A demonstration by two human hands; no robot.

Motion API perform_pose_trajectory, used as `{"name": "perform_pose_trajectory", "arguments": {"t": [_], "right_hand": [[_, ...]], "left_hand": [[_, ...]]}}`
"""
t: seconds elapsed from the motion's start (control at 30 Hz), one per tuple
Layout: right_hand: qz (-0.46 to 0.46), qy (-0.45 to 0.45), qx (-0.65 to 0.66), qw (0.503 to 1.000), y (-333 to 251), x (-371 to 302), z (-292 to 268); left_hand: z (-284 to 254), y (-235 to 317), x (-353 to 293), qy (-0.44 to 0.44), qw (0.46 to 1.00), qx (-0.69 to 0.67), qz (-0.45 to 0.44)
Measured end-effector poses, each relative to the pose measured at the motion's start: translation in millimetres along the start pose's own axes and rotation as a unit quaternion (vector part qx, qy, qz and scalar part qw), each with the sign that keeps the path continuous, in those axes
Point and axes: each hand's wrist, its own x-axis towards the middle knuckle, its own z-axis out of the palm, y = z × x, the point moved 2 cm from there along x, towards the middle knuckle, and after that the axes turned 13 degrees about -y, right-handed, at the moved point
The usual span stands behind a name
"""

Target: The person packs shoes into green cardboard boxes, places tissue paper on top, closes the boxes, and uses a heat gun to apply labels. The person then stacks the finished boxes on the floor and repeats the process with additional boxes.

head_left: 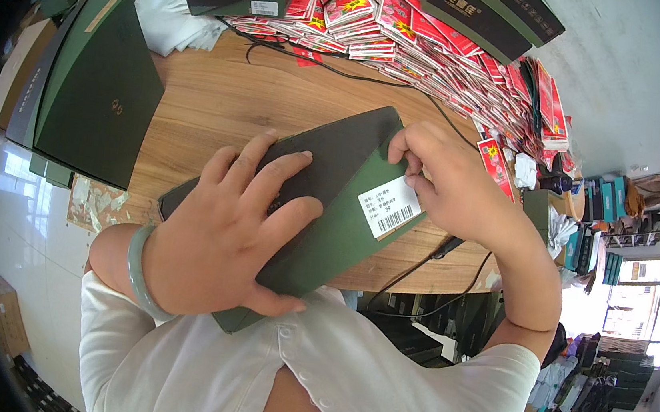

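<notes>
White cloth of our buttoned shirt (192, 368) lies nearest, filling the lower edge. Just beyond it we have a long shoe-type box (339, 195) set slantwise at the near side of the wooden table (196, 103), its lower end close to the shirt; we cannot tell whether the two touch. Its top is very dark, almost black, with some marking half hidden by our fingers, while the long side facing us is deep green. Edges run straight and the corners look crisp. Toward the right end of the green side sits a white label (389, 208) with small print and a barcode.

Our left hand (235, 232), a pale green bangle (138, 270) at its wrist, lies across the box with fingers spread over the dark top and the thumb stretched out toward the near lower edge. Our right hand (443, 166) has its fingers bent at the box's right end, just above the label; we cannot tell whether they pinch anything.

Behind, we see a heap of red packets (442, 57), and on our left a larger dark green box (104, 94).
</notes>
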Motion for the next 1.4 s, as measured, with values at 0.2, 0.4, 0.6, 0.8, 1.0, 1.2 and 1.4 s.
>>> {"name": "perform_pose_trajectory", "arguments": {"t": [0.2, 0.4, 0.6, 0.8, 1.0, 1.2, 1.4], "right_hand": [[0.027, 0.093, 0.002, 0.995, -11, -15, 1], [0.064, 0.195, -0.059, 0.977, -2, -19, 25], [0.103, 0.203, -0.149, 0.962, -3, -13, 34], [0.118, 0.162, -0.115, 0.973, -10, -17, 34], [0.125, 0.138, -0.019, 0.982, -15, -26, 25], [0.071, 0.105, 0.015, 0.992, -9, -30, 16], [0.091, 0.061, -0.001, 0.994, -7, -26, 13]], "left_hand": [[0, -1, -2, 0.003, 1.0, 0.005, -0.008], [1, -2, -1, 0.005, 1.0, 0.0, -0.006], [2, -1, 0, 0.008, 1.0, 0.006, -0.006], [0, 0, 1, 0.003, 1.0, 0.004, -0.009], [0, 1, -1, 0.002, 1.0, 0.011, -0.009], [1, 1, 0, 0.002, 1.0, 0.012, -0.003], [0, 3, 1, -0.007, 1.0, 0.018, -0.003]]}}
